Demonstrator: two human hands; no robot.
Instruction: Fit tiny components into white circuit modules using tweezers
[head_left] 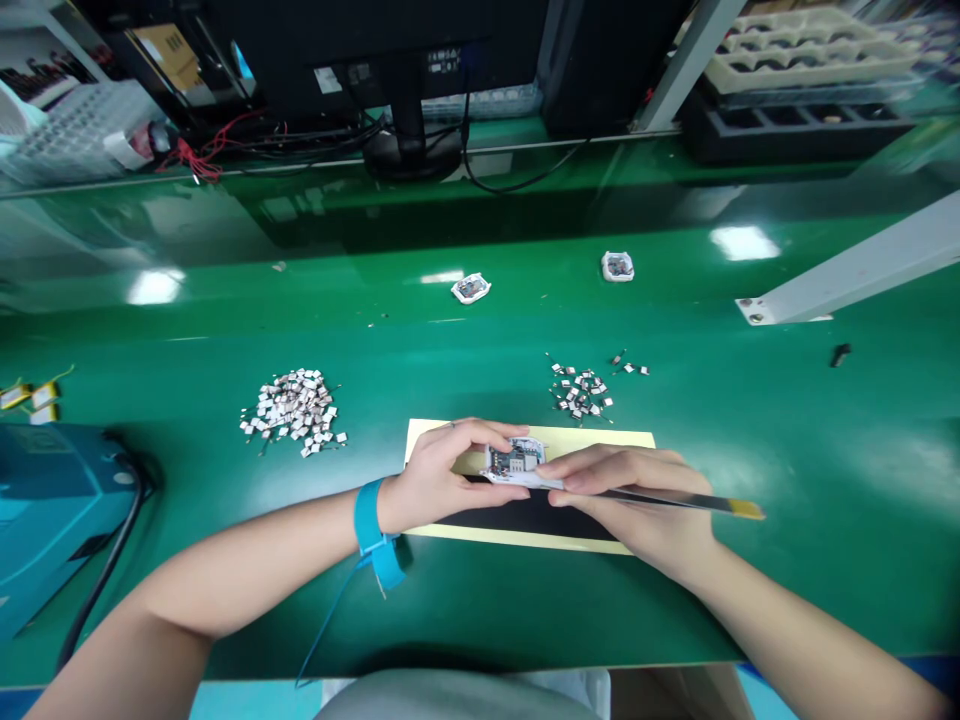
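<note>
My left hand (pixel 442 470), with a blue wrist strap (pixel 369 520) on its wrist, grips a small white housing with a circuit board (pixel 517 458) inside. In my right hand (pixel 637 490) are tweezers (pixel 675 498) with a yellow end; their tips are at the housing's right edge, partly hidden by my fingers. Both hands are above a pale yellow sheet with a black strip (pixel 502 510). Beyond them, a pile of small white parts with short leads (pixel 296 405) lies to the left, and a looser group of similar parts (pixel 581 390) to the right.
Two more white housings (pixel 471 289) (pixel 618 266) sit farther back on the green table (pixel 420 360). A blue machine (pixel 60 520) with a black cable stands at left, beside yellow-wrapped parts (pixel 43 395). A white metal post (pixel 855 265) slants in at right. A monitor stand (pixel 409 140) is behind.
</note>
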